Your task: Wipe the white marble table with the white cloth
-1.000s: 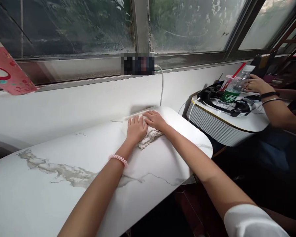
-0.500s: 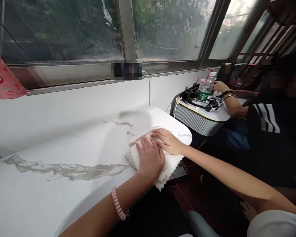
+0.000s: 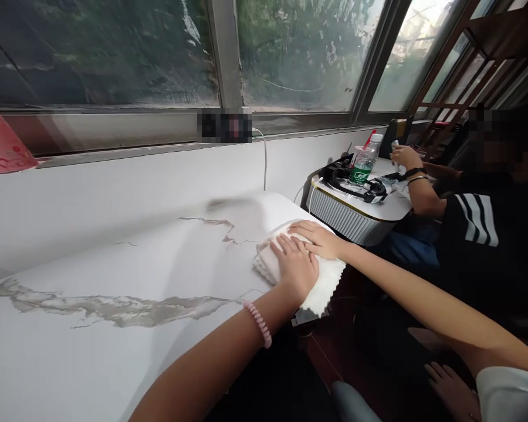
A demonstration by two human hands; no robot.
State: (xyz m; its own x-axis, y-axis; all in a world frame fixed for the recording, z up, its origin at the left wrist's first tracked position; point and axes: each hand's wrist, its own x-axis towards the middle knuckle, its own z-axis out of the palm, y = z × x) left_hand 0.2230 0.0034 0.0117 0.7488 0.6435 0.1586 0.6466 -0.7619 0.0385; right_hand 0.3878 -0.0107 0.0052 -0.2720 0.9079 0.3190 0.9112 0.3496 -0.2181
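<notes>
A white cloth with scalloped edges lies folded on the right end of a white, marble-patterned tabletop. Part of it hangs over the near edge. My left hand rests flat on top of the cloth, fingers spread, with a pink coil band on the forearm. Beside it and slightly farther away, my right hand also presses flat on the cloth, its fingers stretched toward the left. The fingertips of the two hands are close together. The cloth under both palms is hidden.
At a second table on the right, a person in a black shirt sits with hands raised. A plastic bottle and a black headset are on it. A white cable runs down the wall; a pink packet hangs left.
Both of my hands have slid the cloth to the right and slightly away, toward the table's rounded end. The other person's hands have shifted a little.
</notes>
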